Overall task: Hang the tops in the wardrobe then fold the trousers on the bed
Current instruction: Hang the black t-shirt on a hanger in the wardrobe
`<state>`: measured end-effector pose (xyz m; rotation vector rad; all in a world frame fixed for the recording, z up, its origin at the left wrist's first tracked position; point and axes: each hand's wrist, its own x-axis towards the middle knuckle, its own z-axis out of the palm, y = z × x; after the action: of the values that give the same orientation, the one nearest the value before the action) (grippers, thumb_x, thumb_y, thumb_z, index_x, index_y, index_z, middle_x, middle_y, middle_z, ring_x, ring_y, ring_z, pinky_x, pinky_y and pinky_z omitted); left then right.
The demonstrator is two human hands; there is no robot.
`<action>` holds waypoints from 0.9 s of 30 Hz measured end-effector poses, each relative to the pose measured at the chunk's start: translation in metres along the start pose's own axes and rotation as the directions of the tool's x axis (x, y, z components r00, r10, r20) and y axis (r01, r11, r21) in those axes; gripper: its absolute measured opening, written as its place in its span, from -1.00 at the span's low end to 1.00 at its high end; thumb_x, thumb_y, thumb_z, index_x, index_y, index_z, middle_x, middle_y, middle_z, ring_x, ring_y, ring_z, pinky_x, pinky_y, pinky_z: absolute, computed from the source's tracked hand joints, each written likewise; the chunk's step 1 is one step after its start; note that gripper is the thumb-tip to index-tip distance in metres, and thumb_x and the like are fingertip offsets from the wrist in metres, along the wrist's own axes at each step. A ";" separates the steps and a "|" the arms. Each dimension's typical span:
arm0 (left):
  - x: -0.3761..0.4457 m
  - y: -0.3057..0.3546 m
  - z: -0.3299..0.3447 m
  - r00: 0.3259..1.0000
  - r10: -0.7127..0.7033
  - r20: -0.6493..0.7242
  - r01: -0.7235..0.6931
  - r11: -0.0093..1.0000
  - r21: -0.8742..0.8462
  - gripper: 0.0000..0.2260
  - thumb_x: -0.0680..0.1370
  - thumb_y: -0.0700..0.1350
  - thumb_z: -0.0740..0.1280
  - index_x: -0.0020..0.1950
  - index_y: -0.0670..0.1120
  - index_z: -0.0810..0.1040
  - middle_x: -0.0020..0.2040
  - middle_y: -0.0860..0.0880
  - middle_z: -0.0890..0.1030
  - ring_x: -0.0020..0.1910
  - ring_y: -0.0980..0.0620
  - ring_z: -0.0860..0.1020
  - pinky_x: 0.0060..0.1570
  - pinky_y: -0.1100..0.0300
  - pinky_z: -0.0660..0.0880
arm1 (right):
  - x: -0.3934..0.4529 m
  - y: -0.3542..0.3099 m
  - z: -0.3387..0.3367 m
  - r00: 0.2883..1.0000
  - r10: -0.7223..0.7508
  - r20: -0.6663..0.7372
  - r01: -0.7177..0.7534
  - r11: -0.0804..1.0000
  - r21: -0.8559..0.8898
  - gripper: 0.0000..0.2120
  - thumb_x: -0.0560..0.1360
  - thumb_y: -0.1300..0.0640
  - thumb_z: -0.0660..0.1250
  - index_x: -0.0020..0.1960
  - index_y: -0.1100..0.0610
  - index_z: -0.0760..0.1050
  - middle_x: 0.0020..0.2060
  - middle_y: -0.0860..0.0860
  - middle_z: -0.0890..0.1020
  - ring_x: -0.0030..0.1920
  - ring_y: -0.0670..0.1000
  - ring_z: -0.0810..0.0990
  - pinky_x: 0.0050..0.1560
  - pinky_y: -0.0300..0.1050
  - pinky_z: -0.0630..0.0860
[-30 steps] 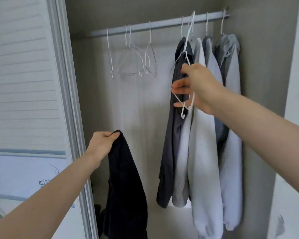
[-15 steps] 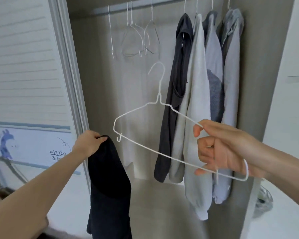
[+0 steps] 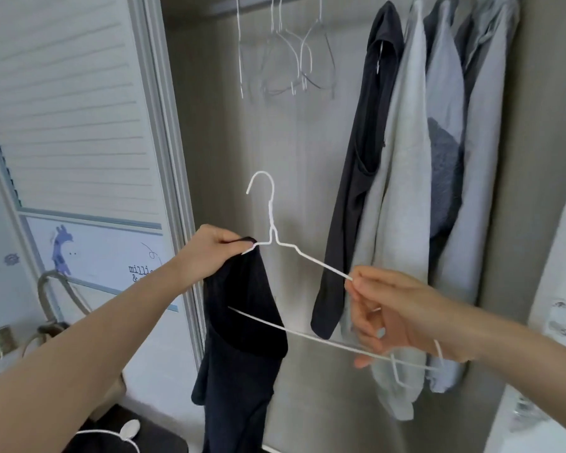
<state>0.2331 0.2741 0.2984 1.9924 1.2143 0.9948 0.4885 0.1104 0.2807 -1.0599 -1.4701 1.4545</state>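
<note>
While the left hand (image 3: 214,253) pinches the dark top (image 3: 242,325) by its collar against the hanger (image 3: 311,261), the right hand (image 3: 402,318) pinches the hanger's other shoulder, probably steadying it for threading, before the open wardrobe (image 3: 307,142).

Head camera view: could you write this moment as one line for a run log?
stage: hangering top | left hand: grips dark top | right hand: holds white wire hanger | hanger's left end inside top

A dark navy top (image 3: 242,338) hangs limp at centre, its upper edge bunched against the left shoulder of a white wire hanger (image 3: 307,256) held upright. Far right in the wardrobe (image 3: 209,125), one dark and several grey tops (image 3: 402,191) hang close together.
</note>
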 end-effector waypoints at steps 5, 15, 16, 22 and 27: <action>-0.011 0.036 0.000 0.997 0.075 -0.015 -0.076 0.996 -0.036 -0.76 0.53 -0.20 0.30 -0.07 -0.40 0.57 -0.35 -0.17 0.38 -0.40 -0.05 0.40 -0.39 0.22 0.44 | 0.017 0.020 0.013 0.991 -0.127 -0.040 0.117 0.976 -0.186 -0.71 0.53 -0.06 0.27 -0.19 0.14 0.33 -0.35 0.17 0.47 -0.34 0.09 0.54 0.05 0.38 0.53; -0.015 0.034 -0.025 0.851 0.522 0.062 -0.503 0.775 0.382 -0.82 0.55 0.15 0.30 0.02 0.11 0.60 -0.07 0.05 0.40 0.02 0.07 0.43 0.13 0.30 0.32 | 0.014 0.016 -0.003 0.967 -0.252 -0.037 0.253 0.966 0.049 -0.65 0.45 -0.05 0.41 -0.23 0.18 0.37 -0.34 0.19 0.43 -0.34 0.15 0.48 0.02 0.33 0.54; -0.013 0.032 -0.025 0.845 0.529 0.085 -0.517 0.764 0.387 -0.82 0.56 0.14 0.27 -0.05 0.08 0.58 -0.08 0.04 0.44 -0.02 0.05 0.46 0.08 0.27 0.35 | 0.014 0.014 -0.001 0.964 -0.256 -0.066 0.256 0.967 -0.001 -0.66 0.47 -0.06 0.38 -0.24 0.18 0.38 -0.35 0.19 0.46 -0.33 0.15 0.52 0.02 0.28 0.56; -0.013 0.024 -0.011 0.858 0.512 -0.044 -0.475 0.822 0.316 -0.87 0.63 -0.05 0.24 -0.08 -0.02 0.52 -0.21 0.10 0.56 -0.17 0.11 0.52 -0.09 0.25 0.41 | 0.013 0.016 0.003 0.601 -0.768 -0.224 -0.088 0.215 -0.973 -0.76 0.58 0.00 0.21 0.14 0.10 0.48 0.01 0.02 0.59 0.08 0.03 0.53 0.13 -0.14 0.47; -0.010 0.037 -0.006 0.848 0.509 -0.145 -0.452 0.840 0.301 -0.86 0.63 -0.04 0.24 -0.07 -0.01 0.54 -0.24 0.14 0.55 -0.20 0.16 0.50 -0.11 0.30 0.40 | 0.028 0.046 0.045 0.766 -0.637 0.080 0.099 -0.006 -0.995 -0.53 0.51 0.18 0.21 0.42 0.08 0.31 0.26 -0.07 0.46 0.20 -0.11 0.46 0.27 -0.31 0.28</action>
<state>0.2419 0.2510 0.3278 2.5289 1.0006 1.3943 0.4381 0.1213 0.2335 -1.3532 -2.1549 -0.5051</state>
